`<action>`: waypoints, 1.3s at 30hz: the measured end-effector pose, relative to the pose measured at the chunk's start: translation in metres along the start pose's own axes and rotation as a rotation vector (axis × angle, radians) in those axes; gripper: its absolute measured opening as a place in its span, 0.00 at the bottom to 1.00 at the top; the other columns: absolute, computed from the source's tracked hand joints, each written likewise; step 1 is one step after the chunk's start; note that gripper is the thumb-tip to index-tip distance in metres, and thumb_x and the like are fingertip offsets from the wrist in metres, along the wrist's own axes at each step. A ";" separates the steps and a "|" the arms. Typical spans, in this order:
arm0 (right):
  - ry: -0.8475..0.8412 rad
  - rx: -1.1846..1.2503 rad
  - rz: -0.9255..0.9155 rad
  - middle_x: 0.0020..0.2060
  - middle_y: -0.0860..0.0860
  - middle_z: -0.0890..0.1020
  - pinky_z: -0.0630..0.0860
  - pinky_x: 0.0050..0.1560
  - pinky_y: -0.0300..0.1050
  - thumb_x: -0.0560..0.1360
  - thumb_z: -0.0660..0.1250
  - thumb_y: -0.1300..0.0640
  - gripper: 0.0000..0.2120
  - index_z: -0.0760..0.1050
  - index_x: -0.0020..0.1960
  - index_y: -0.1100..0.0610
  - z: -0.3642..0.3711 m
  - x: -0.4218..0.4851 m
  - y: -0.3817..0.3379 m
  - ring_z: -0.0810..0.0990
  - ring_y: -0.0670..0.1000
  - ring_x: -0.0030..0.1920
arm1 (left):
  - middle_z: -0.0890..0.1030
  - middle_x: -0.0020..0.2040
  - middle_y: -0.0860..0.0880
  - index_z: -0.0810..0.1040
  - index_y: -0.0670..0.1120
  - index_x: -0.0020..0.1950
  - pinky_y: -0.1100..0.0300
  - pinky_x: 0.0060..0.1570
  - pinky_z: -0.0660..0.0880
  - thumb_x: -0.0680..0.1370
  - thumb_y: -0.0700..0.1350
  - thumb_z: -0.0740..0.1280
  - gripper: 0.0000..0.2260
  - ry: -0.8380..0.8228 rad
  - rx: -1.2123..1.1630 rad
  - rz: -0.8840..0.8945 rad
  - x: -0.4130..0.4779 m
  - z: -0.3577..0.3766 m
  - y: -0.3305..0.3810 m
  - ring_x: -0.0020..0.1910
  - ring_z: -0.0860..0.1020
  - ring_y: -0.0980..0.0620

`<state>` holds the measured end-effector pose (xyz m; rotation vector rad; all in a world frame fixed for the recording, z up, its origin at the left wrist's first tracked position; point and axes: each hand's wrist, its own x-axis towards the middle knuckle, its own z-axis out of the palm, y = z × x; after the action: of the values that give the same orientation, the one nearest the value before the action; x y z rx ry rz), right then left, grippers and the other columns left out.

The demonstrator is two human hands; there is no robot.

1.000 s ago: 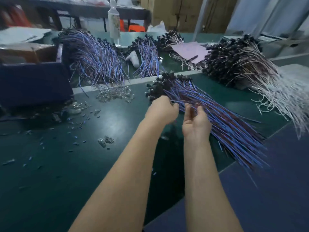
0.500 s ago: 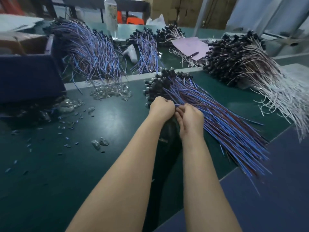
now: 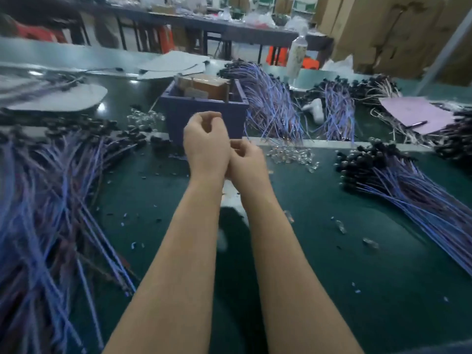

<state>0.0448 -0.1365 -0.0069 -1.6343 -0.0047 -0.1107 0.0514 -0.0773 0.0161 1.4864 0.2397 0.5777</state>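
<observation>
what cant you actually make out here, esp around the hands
- Head view, left hand and right hand: their backs face the camera, hiding whether they hold anything.
- Head view, left wire bundle: smeared by motion blur, cut off by the left edge.
- Head view, blue box: its front wall hides most of the contents.
- Head view, clear pieces: too small to identify.

No legible text, label or number on the bottle (image 3: 296,57), the pink sheet (image 3: 413,112) or the cardboard boxes (image 3: 388,26)
</observation>
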 end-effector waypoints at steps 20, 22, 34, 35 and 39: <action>-0.285 0.101 0.152 0.32 0.53 0.74 0.70 0.22 0.33 0.78 0.62 0.63 0.07 0.75 0.52 0.67 0.149 -0.011 0.000 0.72 0.41 0.19 | 0.72 0.39 0.49 0.69 0.45 0.46 0.58 0.37 0.66 0.79 0.38 0.57 0.05 0.572 -0.327 -0.082 0.056 -0.142 0.007 0.34 0.68 0.53; -0.203 0.222 0.006 0.34 0.53 0.77 0.75 0.27 0.34 0.79 0.62 0.61 0.06 0.74 0.47 0.63 0.121 -0.009 -0.014 0.76 0.42 0.23 | 0.71 0.34 0.51 0.70 0.45 0.43 0.59 0.35 0.67 0.80 0.41 0.56 0.07 0.451 -0.283 -0.052 0.048 -0.130 0.011 0.32 0.68 0.53; 0.448 0.743 -0.087 0.23 0.48 0.79 0.77 0.30 0.33 0.79 0.63 0.62 0.10 0.71 0.38 0.58 -0.046 -0.004 -0.025 0.79 0.43 0.25 | 0.74 0.22 0.53 0.72 0.45 0.47 0.70 0.19 0.60 0.82 0.57 0.54 0.17 -0.551 -0.202 -0.447 -0.003 0.001 -0.014 0.17 0.64 0.59; 0.487 0.720 -0.063 0.22 0.47 0.79 0.76 0.29 0.33 0.78 0.64 0.62 0.10 0.71 0.38 0.58 -0.055 -0.005 -0.017 0.79 0.43 0.25 | 0.72 0.22 0.54 0.71 0.46 0.47 0.70 0.19 0.59 0.83 0.52 0.56 0.12 -0.468 -0.403 -0.461 -0.005 0.005 -0.020 0.17 0.63 0.60; 0.672 0.535 0.026 0.24 0.46 0.77 0.72 0.25 0.35 0.78 0.65 0.56 0.11 0.69 0.37 0.55 -0.081 -0.004 0.013 0.74 0.41 0.22 | 0.69 0.23 0.56 0.75 0.43 0.43 0.69 0.21 0.60 0.83 0.44 0.58 0.11 -0.190 -0.693 -0.441 -0.002 0.002 -0.044 0.20 0.63 0.60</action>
<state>0.0365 -0.2180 -0.0148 -1.0023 0.4632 -0.5834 0.0604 -0.0793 -0.0268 0.7704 0.1835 0.1288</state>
